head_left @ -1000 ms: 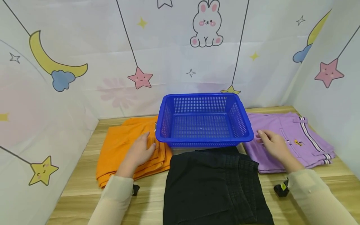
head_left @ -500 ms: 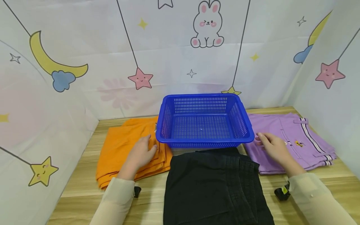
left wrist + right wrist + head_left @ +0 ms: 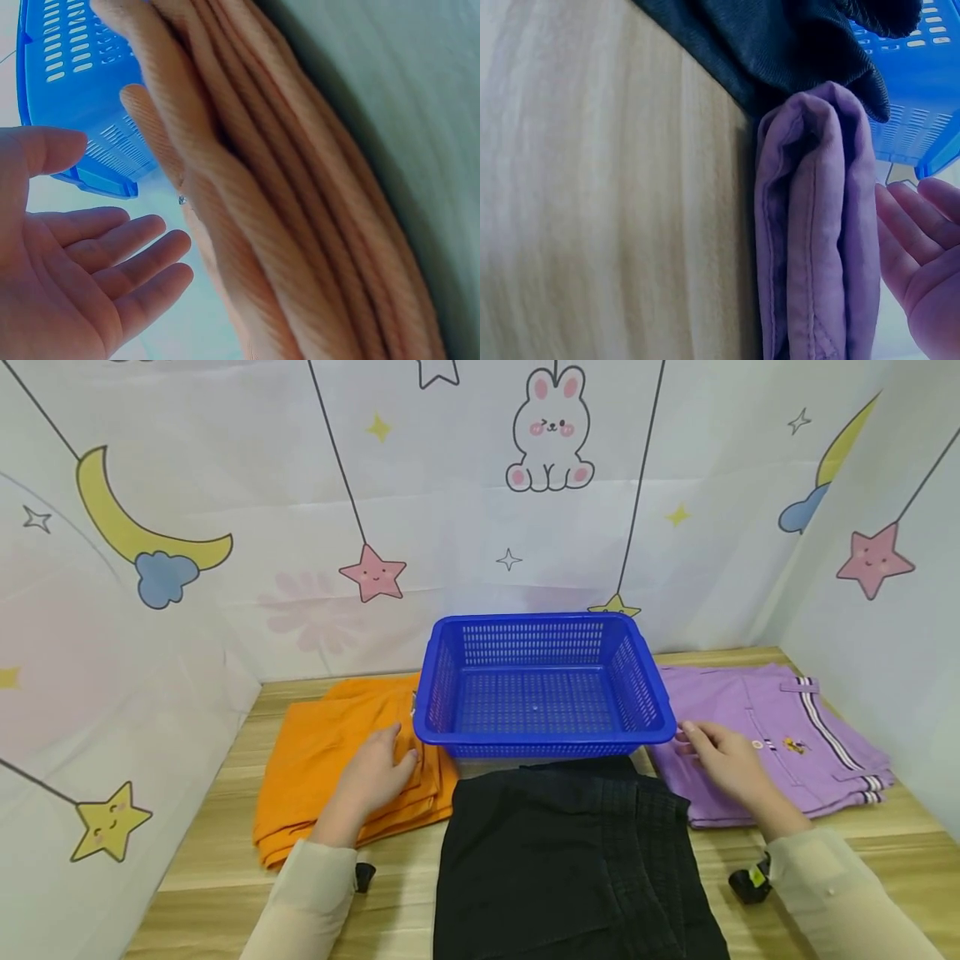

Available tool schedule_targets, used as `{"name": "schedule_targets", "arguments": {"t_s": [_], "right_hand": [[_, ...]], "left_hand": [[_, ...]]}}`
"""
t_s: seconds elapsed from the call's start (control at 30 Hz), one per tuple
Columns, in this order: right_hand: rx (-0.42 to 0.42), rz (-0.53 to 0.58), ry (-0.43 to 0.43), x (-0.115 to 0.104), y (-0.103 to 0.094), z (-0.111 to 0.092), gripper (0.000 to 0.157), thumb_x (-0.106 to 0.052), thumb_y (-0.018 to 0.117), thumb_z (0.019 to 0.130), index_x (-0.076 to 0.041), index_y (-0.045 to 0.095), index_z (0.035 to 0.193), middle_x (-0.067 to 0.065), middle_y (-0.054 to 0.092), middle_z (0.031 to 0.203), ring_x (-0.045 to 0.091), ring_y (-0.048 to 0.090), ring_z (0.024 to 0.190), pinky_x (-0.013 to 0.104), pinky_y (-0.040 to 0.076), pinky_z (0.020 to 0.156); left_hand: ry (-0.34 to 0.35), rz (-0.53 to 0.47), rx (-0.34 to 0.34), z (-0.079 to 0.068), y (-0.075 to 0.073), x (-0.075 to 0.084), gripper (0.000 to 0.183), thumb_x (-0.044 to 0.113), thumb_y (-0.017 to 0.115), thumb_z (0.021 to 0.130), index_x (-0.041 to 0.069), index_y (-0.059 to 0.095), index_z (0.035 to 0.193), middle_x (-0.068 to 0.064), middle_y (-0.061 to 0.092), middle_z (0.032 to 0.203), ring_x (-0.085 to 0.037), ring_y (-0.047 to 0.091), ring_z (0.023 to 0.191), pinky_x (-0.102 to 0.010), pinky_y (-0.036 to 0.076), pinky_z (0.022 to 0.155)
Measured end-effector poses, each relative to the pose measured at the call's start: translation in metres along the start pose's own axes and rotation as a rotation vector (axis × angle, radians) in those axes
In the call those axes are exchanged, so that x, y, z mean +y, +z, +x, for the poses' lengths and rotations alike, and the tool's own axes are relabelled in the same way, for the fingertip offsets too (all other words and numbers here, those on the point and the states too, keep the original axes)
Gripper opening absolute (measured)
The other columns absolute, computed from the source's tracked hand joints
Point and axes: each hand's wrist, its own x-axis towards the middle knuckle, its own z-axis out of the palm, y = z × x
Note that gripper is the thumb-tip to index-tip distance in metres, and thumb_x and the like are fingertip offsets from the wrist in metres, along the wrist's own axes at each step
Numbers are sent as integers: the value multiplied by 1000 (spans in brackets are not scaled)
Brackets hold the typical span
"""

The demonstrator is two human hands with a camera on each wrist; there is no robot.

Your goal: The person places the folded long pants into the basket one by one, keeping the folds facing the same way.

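Note:
A blue plastic basket (image 3: 537, 739) with slotted walls stands at the back middle, nothing inside it. My left hand (image 3: 372, 770) hovers over the folded orange trousers (image 3: 303, 768), thumb and fingers spread apart, fingertips short of the basket's left side. In the left wrist view, the palm (image 3: 67, 277) faces the camera and holds nothing. On the other side, my right hand (image 3: 731, 767) is above the folded purple trousers (image 3: 780, 760), fingertips right at the basket's right front corner. Its fingers (image 3: 919, 229) look relaxed in the right wrist view.
Folded black trousers (image 3: 540, 860) lie at the front middle, their far edge close to the basket. The wooden table (image 3: 202, 877) is bounded by printed cloth walls (image 3: 300, 485) at the back and both sides.
The head view shifts slightly. My right fingertips are a little closer to the basket's corner; the left hand stays almost still, and basket and trousers stay put.

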Motion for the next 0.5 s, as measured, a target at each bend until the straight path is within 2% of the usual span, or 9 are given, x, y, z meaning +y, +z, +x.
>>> {"name": "schedule_targets", "arguments": {"t_s": [0.23,0.5], "right_hand": [[-6,15,3,1,3,-1,52,-33,35,103,12,56,119,30,64,110,17,69,85,23,57,68],[-8,32,17,-1,4,-4,54,-35,35,103,12,55,120,32,62,112,20,69,87,27,58,70]], "left_hand": [[1,5,7,-2,0,1,64,35,47,96,-4,32,144,-25,38,145,-41,37,134,-56,32,109],[12,-7,-4,-3,1,3,62,33,47,96,-5,34,143,-25,39,145,-41,38,133,-55,33,108]]}}
